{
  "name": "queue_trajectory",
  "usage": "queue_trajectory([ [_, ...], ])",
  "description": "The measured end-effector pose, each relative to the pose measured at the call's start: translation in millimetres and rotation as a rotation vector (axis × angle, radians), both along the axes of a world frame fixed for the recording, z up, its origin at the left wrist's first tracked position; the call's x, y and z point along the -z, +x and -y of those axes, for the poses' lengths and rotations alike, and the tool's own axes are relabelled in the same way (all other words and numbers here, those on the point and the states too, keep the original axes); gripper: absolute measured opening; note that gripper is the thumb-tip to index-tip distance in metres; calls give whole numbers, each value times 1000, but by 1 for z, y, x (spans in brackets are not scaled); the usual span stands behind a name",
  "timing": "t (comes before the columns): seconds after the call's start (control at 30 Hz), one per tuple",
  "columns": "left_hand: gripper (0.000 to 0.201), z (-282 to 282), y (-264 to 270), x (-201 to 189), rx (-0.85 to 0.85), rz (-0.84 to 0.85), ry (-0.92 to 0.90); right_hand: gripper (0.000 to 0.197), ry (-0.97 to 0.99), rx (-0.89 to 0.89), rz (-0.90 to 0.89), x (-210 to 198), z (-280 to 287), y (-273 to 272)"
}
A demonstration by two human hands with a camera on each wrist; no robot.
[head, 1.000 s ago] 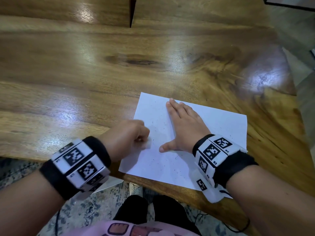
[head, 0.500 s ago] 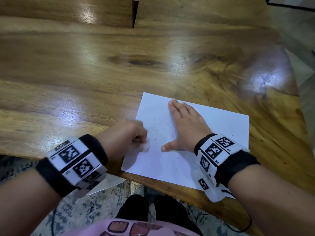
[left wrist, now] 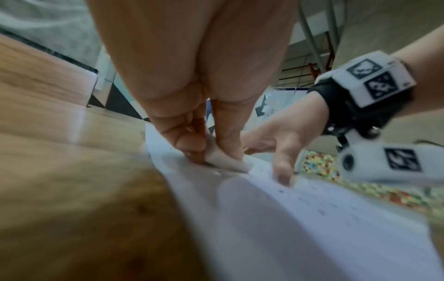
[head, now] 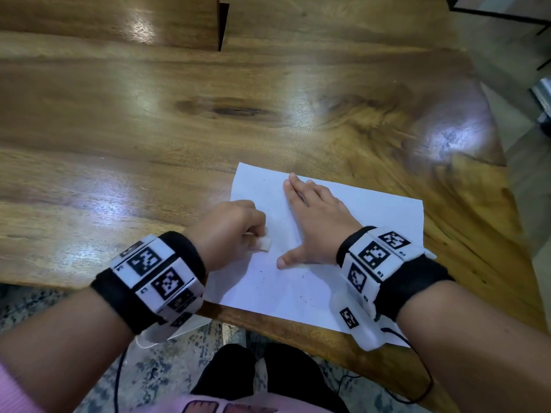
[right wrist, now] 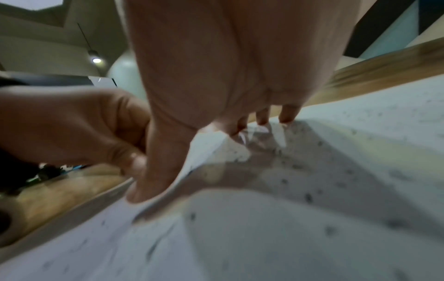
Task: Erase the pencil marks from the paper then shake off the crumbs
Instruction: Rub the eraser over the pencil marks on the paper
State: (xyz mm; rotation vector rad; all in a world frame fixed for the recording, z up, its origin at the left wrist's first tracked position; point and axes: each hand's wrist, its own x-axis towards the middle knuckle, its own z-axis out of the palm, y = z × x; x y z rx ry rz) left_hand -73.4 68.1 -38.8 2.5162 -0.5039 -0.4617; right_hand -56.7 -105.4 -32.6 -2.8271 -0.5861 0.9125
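Observation:
A white sheet of paper (head: pixel 301 290) lies on the wooden table (head: pixel 149 138) near its front edge, speckled with dark eraser crumbs (right wrist: pixel 307 196). My left hand (head: pixel 229 231) pinches a small white eraser (head: pixel 265 243) between thumb and fingers and presses it onto the paper's left part; in the left wrist view the eraser (left wrist: pixel 228 160) touches the sheet (left wrist: pixel 300 228). My right hand (head: pixel 316 222) lies flat on the paper with straight fingers and the thumb spread out, holding the sheet (right wrist: pixel 312 218) down just right of the eraser.
The table's front edge (head: pixel 298 326) runs just below the paper, with a patterned floor and my dark-clad legs (head: pixel 262 380) beneath. A wooden bench or chair back (head: pixel 119 19) stands beyond the table. The table's right corner (head: pixel 507 186) curves away near the paper.
The left hand with the eraser has shifted slightly back and forth on the paper's left part. The right hand stays flat in the same spot.

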Motion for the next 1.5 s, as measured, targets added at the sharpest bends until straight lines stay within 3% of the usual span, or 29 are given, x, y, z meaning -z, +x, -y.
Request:
queue_trajectory([
  [0.4, 20, 8, -16, 8, 77, -3, -66, 133, -66, -105, 1, -3, 6, 3],
  [0.6, 13, -14, -46, 3, 207, -157, -24, 133, -56, -94, 6, -3, 6, 2],
  [0.8, 10, 24, -9, 0, 97, -20, -47, 134, -52, -95, 6, -3, 5, 2],
  [1.0, 12, 11, -42, 4, 242, -189, -64, 134, -46, -98, 17, -1, 6, 2],
  [1.17, 11, 20, -15, 0, 107, -6, -16, 133, -45, -111, 22, -2, 7, 2],
  [1.33, 11, 6, -39, -3, 244, -181, -8, 134, -41, -102, 25, -1, 6, 3],
  [1.5, 6, 31, -13, -4, 160, -27, 16, 136, -32, -101, 26, 1, 6, 4],
])
